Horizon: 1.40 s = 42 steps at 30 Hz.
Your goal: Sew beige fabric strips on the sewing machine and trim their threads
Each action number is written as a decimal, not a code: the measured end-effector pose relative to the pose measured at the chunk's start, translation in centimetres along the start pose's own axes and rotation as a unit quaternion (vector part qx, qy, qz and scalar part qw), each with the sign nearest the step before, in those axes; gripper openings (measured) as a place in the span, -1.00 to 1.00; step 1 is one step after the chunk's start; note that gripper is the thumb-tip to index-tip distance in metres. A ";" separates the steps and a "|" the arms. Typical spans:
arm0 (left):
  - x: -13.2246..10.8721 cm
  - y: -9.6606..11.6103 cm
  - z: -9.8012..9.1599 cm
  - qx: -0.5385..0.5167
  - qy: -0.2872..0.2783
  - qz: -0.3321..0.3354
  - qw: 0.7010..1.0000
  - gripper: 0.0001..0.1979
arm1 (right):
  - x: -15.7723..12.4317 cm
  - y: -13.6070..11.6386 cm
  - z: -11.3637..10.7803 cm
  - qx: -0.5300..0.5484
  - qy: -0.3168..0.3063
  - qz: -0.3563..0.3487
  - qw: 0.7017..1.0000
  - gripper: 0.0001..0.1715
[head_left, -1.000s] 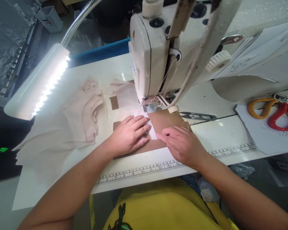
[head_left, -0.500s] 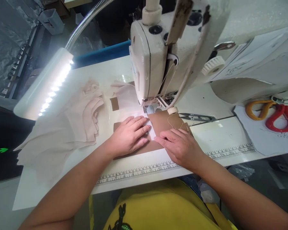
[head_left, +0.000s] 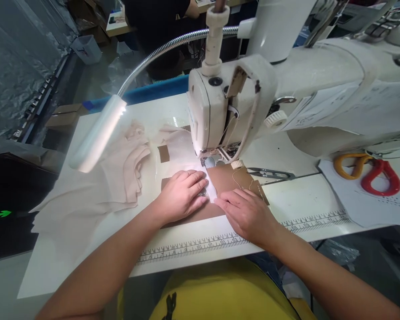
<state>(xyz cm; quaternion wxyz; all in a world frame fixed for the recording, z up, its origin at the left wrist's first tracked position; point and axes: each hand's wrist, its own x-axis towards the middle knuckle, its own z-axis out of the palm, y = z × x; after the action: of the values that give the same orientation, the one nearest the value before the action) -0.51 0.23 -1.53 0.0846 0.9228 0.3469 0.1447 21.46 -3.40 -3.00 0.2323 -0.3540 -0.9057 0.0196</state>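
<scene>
Just in front of the needle of a white sewing machine (head_left: 205,111), my left hand (head_left: 185,193) lies flat with fingers stretched over pale fabric (head_left: 178,151) and a brown sheet. My right hand (head_left: 245,213) has curled fingers. Its thumb and forefinger pinch the edge of a white fabric strip (head_left: 210,189), which runs toward the presser foot. Beneath the right fingers lies a brown piece (head_left: 225,178), with loose thread over it. What is under the left palm is hidden.
Left lies a pile of pale cut fabric (head_left: 130,173) under a lit lamp (head_left: 102,133). Thread snips (head_left: 270,173) rest right of the needle. Red-and-yellow-handled scissors (head_left: 382,178) lie on paper farther right. A ruler (head_left: 200,246) runs along the front edge. A person (head_left: 153,26) is behind.
The camera view has shifted, showing more of the machine and the room behind. Both hands stay at nearly the same place on the fabric.
</scene>
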 end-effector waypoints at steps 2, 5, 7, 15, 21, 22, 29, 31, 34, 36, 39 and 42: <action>-0.1 0.0 0.0 0.000 -0.003 0.001 1.000 -0.60 | 0.0 0.0 0.0 0.002 0.004 -0.003 1.000 -0.68; -0.2 -0.1 -0.2 -0.007 -0.006 0.001 1.000 -0.61 | -0.1 0.0 0.1 0.006 0.005 -0.008 1.000 -0.68; -0.3 -0.2 -0.3 -0.012 -0.008 0.000 1.000 -0.61 | -0.1 0.0 0.1 0.010 0.007 -0.011 1.000 -0.67; -0.3 -0.2 -0.4 -0.010 -0.015 -0.012 1.000 -0.66 | -0.2 -0.1 0.2 0.016 0.009 -0.012 1.000 -0.67; -0.1 0.0 -0.5 -0.011 -0.019 -0.021 1.000 -0.67 | -0.2 -0.1 0.2 0.012 0.009 -0.012 1.000 -0.67; -0.1 -0.1 -0.5 -0.014 -0.018 -0.020 1.000 -0.67 | -0.1 -0.1 0.2 0.012 0.008 -0.012 1.000 -0.67; 0.0 -0.9 -0.5 -0.027 -0.011 -0.016 0.999 -0.66 | 0.6 -0.2 -0.3 0.006 -0.037 0.003 0.999 -0.67; 0.1 -1.3 -0.5 -0.028 -0.009 -0.013 0.999 -0.66 | 0.9 -0.1 -0.4 0.006 -0.052 0.010 0.999 -0.66; 0.3 -1.7 -0.6 -0.027 -0.012 -0.011 1.000 -0.66 | 1.2 -0.1 -0.5 0.005 -0.067 0.019 0.998 -0.65; 0.4 -1.9 -0.6 -0.025 -0.011 -0.010 1.000 -0.65 | 1.4 -0.1 -0.5 0.003 -0.077 0.025 0.997 -0.65; 0.4 -2.0 -0.5 -0.019 -0.004 0.000 1.000 -0.62 | 1.4 -0.1 -0.3 0.002 -0.087 0.034 0.996 -0.64; 0.3 -1.9 -0.5 -0.007 -0.010 0.013 1.000 -0.59 | 1.4 0.0 -0.2 0.001 -0.086 0.033 0.996 -0.64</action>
<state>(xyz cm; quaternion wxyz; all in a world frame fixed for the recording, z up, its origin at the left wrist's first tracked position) -1.58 1.86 -1.52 0.0927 0.9280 0.3327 0.1395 20.60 -2.52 -2.27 0.1530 -0.3806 -0.9101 0.0587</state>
